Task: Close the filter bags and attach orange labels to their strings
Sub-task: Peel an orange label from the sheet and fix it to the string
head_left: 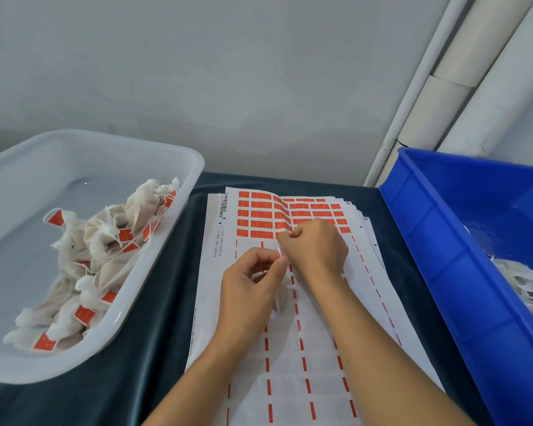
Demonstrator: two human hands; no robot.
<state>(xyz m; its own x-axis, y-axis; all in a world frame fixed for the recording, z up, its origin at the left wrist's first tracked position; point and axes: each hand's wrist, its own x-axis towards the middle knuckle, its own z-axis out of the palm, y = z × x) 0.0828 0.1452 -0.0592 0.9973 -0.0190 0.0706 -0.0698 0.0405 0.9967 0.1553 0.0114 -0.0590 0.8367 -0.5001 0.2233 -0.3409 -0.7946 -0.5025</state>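
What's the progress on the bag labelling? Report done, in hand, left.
Done: a pile of closed, labelled bags lies in the white tub.
In hand: the left hand pinches something thin and white; the right hand works at the orange labels on the sheet.
Left: white bags in the blue crate.
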